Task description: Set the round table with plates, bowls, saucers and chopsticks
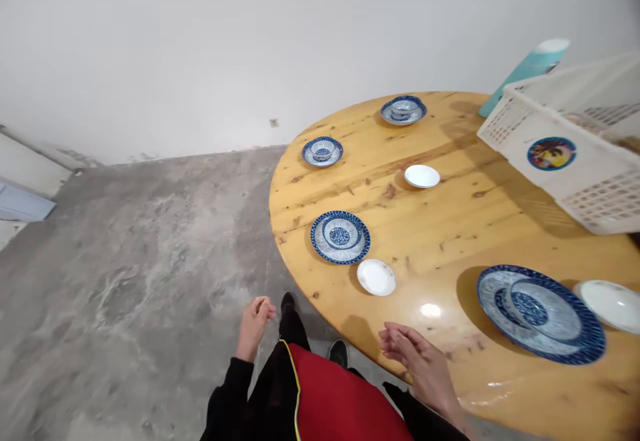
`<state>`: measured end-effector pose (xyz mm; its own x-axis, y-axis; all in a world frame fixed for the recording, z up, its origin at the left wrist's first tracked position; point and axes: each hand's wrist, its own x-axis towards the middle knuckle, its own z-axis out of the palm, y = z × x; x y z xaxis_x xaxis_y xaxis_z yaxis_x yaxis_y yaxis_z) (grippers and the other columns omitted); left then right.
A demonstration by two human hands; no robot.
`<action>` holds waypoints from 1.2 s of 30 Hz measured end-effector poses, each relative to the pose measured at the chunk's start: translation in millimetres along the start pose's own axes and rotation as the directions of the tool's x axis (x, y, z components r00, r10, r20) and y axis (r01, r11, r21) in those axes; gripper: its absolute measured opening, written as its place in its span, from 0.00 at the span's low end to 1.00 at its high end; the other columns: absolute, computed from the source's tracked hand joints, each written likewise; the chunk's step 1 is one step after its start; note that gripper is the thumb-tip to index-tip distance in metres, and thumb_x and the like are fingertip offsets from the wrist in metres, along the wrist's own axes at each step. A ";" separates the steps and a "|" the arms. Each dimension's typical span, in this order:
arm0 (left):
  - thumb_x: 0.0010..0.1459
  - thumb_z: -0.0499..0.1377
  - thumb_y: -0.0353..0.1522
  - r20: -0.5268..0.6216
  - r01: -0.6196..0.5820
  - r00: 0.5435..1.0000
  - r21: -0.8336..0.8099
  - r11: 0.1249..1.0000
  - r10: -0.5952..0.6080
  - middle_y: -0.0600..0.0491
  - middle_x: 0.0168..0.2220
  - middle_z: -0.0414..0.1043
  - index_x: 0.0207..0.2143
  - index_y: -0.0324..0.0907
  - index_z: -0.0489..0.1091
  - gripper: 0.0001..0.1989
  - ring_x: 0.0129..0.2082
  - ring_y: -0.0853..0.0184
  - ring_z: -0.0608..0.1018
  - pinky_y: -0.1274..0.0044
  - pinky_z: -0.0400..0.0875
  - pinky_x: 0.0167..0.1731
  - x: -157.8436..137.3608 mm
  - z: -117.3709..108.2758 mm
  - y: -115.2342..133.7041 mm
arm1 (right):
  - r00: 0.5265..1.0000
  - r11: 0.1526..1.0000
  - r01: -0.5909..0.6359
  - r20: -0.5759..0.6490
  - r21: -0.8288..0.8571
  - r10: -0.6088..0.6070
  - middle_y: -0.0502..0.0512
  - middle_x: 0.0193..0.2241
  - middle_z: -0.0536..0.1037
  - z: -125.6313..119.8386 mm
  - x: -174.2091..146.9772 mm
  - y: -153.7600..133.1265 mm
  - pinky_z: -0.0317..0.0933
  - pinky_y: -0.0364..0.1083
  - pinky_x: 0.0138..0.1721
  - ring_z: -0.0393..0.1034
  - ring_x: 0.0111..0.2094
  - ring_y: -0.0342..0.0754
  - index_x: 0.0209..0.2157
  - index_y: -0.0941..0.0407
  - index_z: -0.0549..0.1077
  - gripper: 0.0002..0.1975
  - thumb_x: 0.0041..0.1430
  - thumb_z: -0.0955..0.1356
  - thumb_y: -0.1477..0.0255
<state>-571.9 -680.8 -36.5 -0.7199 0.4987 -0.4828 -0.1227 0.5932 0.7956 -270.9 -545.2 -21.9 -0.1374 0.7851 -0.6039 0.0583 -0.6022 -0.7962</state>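
"Two bare hands show; how is each held?"

"The left hand (pixel 256 324) hangs over the grey concrete floor (pixel 165 294), beside the round-edged yellow wooden table (pixel 430 234). Its fingers curl toward the thumb; I cannot tell whether they press together. The right hand (pixel 417 364) is at the table's near edge, fingers loosely bent and slightly spread."

"And the dishes nearest them?"

"A small white round dish (pixel 377 277) lies beyond the right hand, just beside a round blue-and-white patterned plate (pixel 341 259) bearing a matching bowl (pixel 341 234). Right of that hand, a similar blue-rimmed plate (pixel 594 338) also bears a bowl (pixel 531 309)."
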 end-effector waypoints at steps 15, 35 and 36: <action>0.56 0.52 0.52 0.168 -0.294 0.951 0.233 0.927 0.259 0.50 0.31 0.78 0.38 0.43 0.71 0.23 0.33 0.57 0.81 0.68 0.73 0.38 173.6 -155.5 42.6 | 0.963 0.993 0.115 0.251 -0.036 -0.103 0.55 0.26 0.79 317.1 19.8 -36.9 0.66 0.46 0.27 0.73 0.25 0.48 0.32 0.56 0.75 0.20 0.46 0.71 0.53; 0.64 0.53 0.39 0.727 -0.756 0.511 0.126 0.642 0.458 0.51 0.37 0.79 0.46 0.44 0.72 0.13 0.36 0.65 0.81 0.74 0.73 0.41 392.0 -41.3 291.5 | 0.997 0.968 0.072 0.010 0.240 -0.077 0.52 0.24 0.76 441.9 180.9 -120.4 0.64 0.45 0.27 0.70 0.23 0.46 0.30 0.55 0.72 0.19 0.44 0.71 0.53; 0.64 0.53 0.39 0.754 -0.769 0.484 0.123 0.627 0.445 0.51 0.37 0.79 0.46 0.44 0.72 0.14 0.37 0.65 0.81 0.75 0.73 0.41 402.2 -31.1 307.2 | 0.997 0.961 0.083 -0.013 0.265 -0.082 0.52 0.24 0.76 446.2 194.3 -130.5 0.63 0.45 0.27 0.69 0.23 0.46 0.29 0.55 0.72 0.18 0.45 0.70 0.53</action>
<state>-920.4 -317.7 25.1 0.1120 0.9816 -0.1548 0.5609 0.0661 0.8252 -746.3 -378.7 -18.8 -0.1293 0.8337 -0.5368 -0.2175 -0.5520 -0.8050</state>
